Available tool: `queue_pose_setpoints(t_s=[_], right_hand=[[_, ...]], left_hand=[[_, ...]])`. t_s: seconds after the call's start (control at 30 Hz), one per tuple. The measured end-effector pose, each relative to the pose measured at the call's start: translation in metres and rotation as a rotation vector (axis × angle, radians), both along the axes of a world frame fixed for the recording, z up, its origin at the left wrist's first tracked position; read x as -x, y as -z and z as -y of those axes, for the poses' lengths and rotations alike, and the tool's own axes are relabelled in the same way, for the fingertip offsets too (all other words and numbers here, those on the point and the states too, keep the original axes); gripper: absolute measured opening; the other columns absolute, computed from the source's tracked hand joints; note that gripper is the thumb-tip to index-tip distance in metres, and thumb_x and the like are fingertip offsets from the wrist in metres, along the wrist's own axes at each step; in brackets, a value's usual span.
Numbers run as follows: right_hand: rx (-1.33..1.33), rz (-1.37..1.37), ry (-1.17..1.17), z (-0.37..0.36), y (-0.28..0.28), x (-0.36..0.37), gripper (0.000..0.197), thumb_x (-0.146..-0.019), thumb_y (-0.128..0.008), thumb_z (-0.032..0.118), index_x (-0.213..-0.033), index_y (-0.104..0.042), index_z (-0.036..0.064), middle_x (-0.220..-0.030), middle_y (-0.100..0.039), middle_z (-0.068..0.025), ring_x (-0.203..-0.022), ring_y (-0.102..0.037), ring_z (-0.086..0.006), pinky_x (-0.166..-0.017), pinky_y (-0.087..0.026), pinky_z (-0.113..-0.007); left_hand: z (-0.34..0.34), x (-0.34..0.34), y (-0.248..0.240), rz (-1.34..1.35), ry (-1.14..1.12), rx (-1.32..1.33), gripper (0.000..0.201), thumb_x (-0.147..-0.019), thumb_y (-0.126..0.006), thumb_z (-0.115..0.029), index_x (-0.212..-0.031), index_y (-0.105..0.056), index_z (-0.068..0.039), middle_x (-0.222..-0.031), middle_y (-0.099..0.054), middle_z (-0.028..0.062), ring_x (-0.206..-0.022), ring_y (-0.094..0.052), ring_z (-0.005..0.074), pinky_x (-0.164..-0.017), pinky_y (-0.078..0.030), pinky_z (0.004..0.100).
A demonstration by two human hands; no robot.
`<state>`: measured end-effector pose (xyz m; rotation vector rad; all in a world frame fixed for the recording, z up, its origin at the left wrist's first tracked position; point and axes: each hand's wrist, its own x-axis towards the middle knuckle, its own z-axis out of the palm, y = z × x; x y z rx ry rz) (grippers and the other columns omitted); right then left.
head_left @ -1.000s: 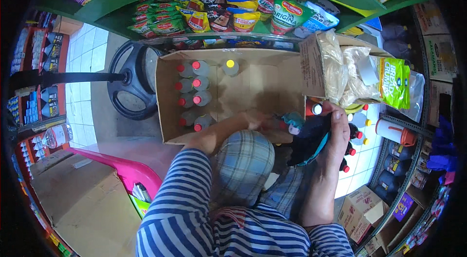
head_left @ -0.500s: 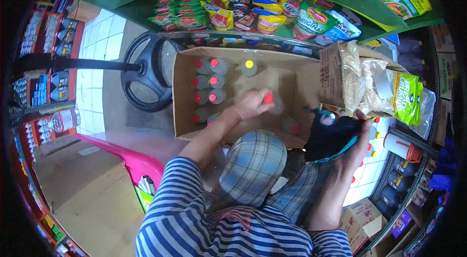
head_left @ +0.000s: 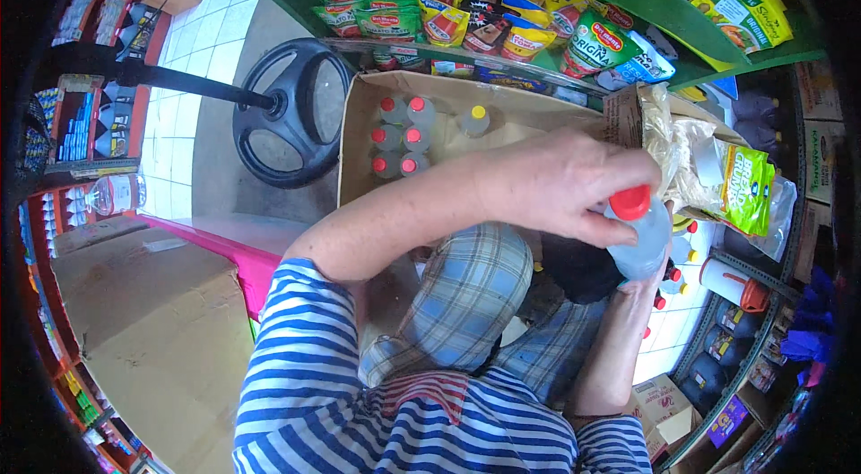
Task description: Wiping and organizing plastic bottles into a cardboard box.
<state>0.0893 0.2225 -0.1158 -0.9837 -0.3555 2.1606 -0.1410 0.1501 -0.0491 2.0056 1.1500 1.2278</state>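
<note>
My left hand (head_left: 567, 182) reaches across my body and grips a clear bottle (head_left: 644, 245) near its red cap. The bottle is tilted, and its lower end meets my right hand (head_left: 639, 290). A black cloth (head_left: 578, 272) hangs by my right hand, above my lap; the bottle hides most of that hand's fingers. Behind my left forearm, an open cardboard box (head_left: 356, 138) holds several red-capped bottles (head_left: 414, 138) standing in rows on its left side. One yellow-capped bottle (head_left: 475, 121) stands apart from them. My forearm covers the near part of the box.
A smaller carton (head_left: 623, 120) with plastic packs sits at the box's right end, a green pouch (head_left: 749, 190) beside it. Packets line a green shelf (head_left: 395, 21) beyond. A black wheel-like base (head_left: 287, 111) with a pole stands at left, near a pink edge (head_left: 215, 250).
My left hand has lifted the red-capped bottle out of the box and carried it right, to my right hand and the cloth. The view has shifted slightly.
</note>
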Motion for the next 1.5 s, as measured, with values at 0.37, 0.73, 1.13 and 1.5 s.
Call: queue_pose_setpoints(t_s=[0.37,0.73,1.13,1.5], right_hand=[[-0.830,0.712,-0.115,0.028,-0.017,0.029,0.061,-0.090,-0.033,0.055,-0.096,-0.059,0.0006,-0.088,-0.055,-0.0052,-0.079,-0.053,-0.0141,-0.075,-0.042,-0.027],[-0.457,0.522,0.029,0.022,-0.034,0.015,0.055,-0.091,-0.036,0.051,-0.100,-0.057,0.0010,-0.079,-0.054,-0.0062,-0.071,-0.053,-0.0152,-0.065,-0.044,-0.026],[-0.441,0.614,0.012,0.014,-0.025,0.018,0.057,-0.090,-0.033,0.054,-0.096,-0.058,0.0031,-0.080,-0.056,-0.0052,-0.073,-0.051,-0.0135,-0.070,-0.042,-0.025],[-0.391,0.631,0.071,-0.007,-0.020,0.010,0.061,-0.092,-0.028,0.052,-0.095,-0.059,0.0002,-0.072,-0.054,-0.0066,-0.067,-0.051,-0.0155,-0.065,-0.040,-0.025]], left_hand=[[0.052,0.083,0.037,0.358,0.079,0.767,0.033,-0.075,-0.070,-0.012,-0.100,-0.050,-0.006,-0.087,-0.051,-0.0026,-0.079,-0.046,0.0057,-0.067,-0.040,0.0217],[0.032,0.106,0.163,-0.617,-0.191,0.628,0.039,-0.069,-0.064,-0.028,-0.099,-0.050,-0.007,-0.083,-0.060,0.0166,-0.079,-0.060,0.0332,-0.069,-0.046,0.0426],[0.014,0.096,0.319,-0.801,-0.724,0.792,0.044,-0.066,-0.067,-0.021,-0.105,-0.047,-0.011,-0.098,-0.057,0.0124,-0.089,-0.058,0.0309,-0.076,-0.046,0.0433],[0.007,0.087,0.305,-0.900,-0.667,0.791,0.049,-0.066,-0.070,-0.026,-0.108,-0.048,-0.015,-0.109,-0.046,0.0085,-0.097,-0.053,0.0292,-0.080,-0.042,0.0471]])
